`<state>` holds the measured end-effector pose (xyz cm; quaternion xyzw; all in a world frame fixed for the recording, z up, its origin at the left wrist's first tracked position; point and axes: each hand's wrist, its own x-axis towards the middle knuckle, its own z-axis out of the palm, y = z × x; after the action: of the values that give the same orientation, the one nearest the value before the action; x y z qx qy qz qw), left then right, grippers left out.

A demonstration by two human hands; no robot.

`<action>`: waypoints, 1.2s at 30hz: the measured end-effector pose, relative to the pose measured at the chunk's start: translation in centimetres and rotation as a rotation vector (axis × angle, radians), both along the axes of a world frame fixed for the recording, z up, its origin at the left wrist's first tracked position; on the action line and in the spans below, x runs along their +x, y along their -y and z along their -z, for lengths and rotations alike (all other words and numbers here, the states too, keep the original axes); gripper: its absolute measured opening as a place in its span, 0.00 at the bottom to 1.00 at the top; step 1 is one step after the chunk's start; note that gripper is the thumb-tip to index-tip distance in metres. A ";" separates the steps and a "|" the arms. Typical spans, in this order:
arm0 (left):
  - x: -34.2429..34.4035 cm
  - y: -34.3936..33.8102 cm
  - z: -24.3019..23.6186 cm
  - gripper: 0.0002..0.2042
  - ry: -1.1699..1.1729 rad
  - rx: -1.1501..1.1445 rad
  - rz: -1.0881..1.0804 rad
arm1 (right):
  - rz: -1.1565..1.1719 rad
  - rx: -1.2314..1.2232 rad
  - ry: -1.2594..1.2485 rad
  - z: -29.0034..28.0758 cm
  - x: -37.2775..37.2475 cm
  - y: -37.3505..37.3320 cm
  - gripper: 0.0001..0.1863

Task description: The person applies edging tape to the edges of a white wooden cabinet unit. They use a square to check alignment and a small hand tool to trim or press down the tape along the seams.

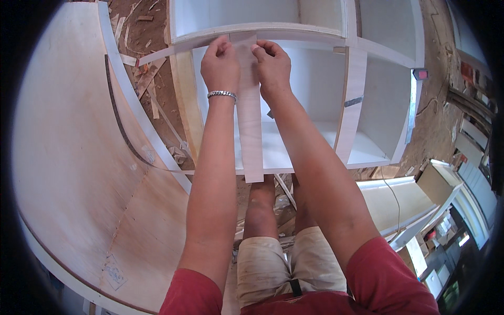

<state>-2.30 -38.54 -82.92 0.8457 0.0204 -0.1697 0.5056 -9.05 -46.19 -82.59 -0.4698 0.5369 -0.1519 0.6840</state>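
Observation:
A pale wooden strip [249, 147] lies upright in the picture across the open middle bay of a white-lined cabinet frame [315, 31], its lower end overhanging the near edge. At its far end, my left hand [219, 63], with a chain bracelet at the wrist, has curled fingers at the strip's left side, against the crossbar [191, 39]. My right hand [273, 68] grips the right side there, thumb on the strip, fingers bent. Part of each hand's fingertips is hidden. A thin dark band [121, 126] curves along the panel at left and toward the cabinet's near edge.
A large curved plywood panel [68, 157] fills the left. Wood scraps [149, 79] litter the dirt floor. A small pink-and-black object [420, 74] sits on the cabinet's right edge. More unfinished cabinet pieces [388, 205] stand at lower right. My legs show beyond the cabinet's near edge.

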 end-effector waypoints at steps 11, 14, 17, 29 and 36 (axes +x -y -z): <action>3.2 -0.5 0.3 0.14 -0.352 -0.253 0.024 | -0.066 0.076 0.072 -0.7 0.4 1.4 0.09; 3.2 -1.0 -0.4 0.09 -0.501 -0.346 -0.034 | -0.074 0.087 0.127 -0.5 0.0 1.9 0.10; 3.1 -1.1 -1.3 0.08 -0.563 -0.415 -0.078 | -0.096 0.100 0.129 -1.1 -0.6 2.4 0.11; 1.9 0.9 0.3 0.11 -0.488 0.007 -0.073 | 0.239 -0.084 -0.336 -4.0 -18.5 9.2 0.11; 2.4 -0.9 -1.2 0.21 -0.735 0.016 -0.071 | 0.185 -0.374 -0.718 -1.5 -23.2 9.0 0.24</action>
<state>0.14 -37.65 -81.68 0.7310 0.2310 -0.4443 0.4635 -32.27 -55.22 -81.06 -0.5590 0.7445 -0.1342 0.3396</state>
